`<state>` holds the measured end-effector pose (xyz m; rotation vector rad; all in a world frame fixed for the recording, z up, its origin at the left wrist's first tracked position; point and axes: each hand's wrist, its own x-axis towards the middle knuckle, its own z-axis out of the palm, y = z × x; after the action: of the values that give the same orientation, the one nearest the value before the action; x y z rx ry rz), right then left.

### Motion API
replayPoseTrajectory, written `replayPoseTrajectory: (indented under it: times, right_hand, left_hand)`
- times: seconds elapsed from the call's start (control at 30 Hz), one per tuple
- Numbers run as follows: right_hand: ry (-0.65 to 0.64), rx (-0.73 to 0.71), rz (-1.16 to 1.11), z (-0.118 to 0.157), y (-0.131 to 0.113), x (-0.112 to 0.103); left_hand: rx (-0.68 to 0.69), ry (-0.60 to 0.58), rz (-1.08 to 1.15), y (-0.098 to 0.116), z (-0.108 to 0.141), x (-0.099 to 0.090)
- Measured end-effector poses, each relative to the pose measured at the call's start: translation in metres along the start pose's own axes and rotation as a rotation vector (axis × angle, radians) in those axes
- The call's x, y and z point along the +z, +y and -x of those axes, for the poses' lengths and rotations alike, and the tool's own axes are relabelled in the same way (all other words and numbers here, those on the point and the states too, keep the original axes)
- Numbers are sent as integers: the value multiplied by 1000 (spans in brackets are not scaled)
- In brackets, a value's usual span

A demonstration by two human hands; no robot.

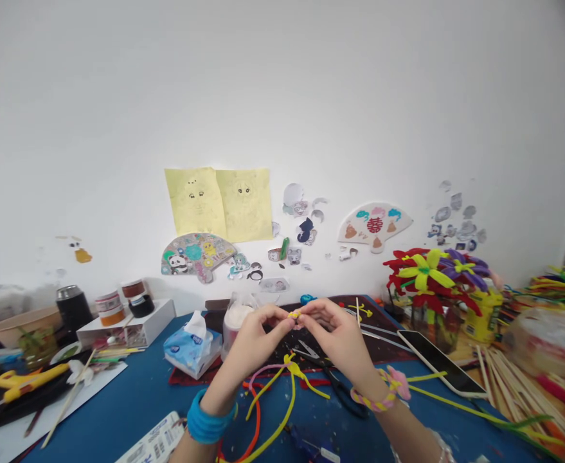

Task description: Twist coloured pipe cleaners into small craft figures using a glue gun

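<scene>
Over the middle of the table, my left hand point(263, 337) and my right hand point(339, 337) meet fingertip to fingertip. Both pinch a small twisted piece of yellow and pink pipe cleaner point(294, 316), partly hidden by the fingers. Below them lies a yellow pipe cleaner piece point(292, 368) with several bent strands, beside an orange pipe cleaner point(254, 418). Black-handled pliers point(342, 389) rest under my right hand. A blue band point(204, 419) circles my left wrist, and a braided pink and yellow pipe cleaner bracelet point(378, 400) is around the right one.
Left of my hands stand a blue tissue pack point(190, 352) and a white box point(154, 321) with paint jars. A yellow glue gun point(31, 379) lies farther left. To the right are a phone point(441, 363), pipe cleaner flowers point(429, 273) in a jar, and wooden sticks point(518, 392).
</scene>
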<state>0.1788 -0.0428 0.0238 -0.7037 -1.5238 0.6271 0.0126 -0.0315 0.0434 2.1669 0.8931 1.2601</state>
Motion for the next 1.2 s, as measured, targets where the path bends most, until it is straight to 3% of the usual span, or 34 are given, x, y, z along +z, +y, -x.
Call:
replayPoseTrajectory:
  times: [0.27, 0.37, 0.5, 0.6, 0.7, 0.8, 0.97, 1.2]
  right_hand:
    - [-101, -164, 252, -3, -6, -7]
    - [-110, -183, 230, -3, -10, -8]
    - [-140, -169, 162, -4, -11, -8]
    - [-196, -27, 22, -4, -7, -10]
    - [-217, 97, -129, -3, -5, -12]
    - [-174, 74, -95, -1, -9, -13]
    - [-99, 31, 8, 3, -17, -9]
    - [84, 24, -91, 0, -7, -4]
  left_hand:
    - [101, 40, -119, 11, 4, 0]
    - [2, -46, 98, 9, 3, 1]
    - [-251, -194, 599, 0, 0, 5]
    - [-356, -263, 844, -6, -2, 9]
    - [-378, -294, 954, -9, -4, 12]
    - [-354, -287, 921, -8, -3, 13]
    - [-182, -178, 646, -1, 0, 13]
    - [-215, -91, 640, -1, -1, 24]
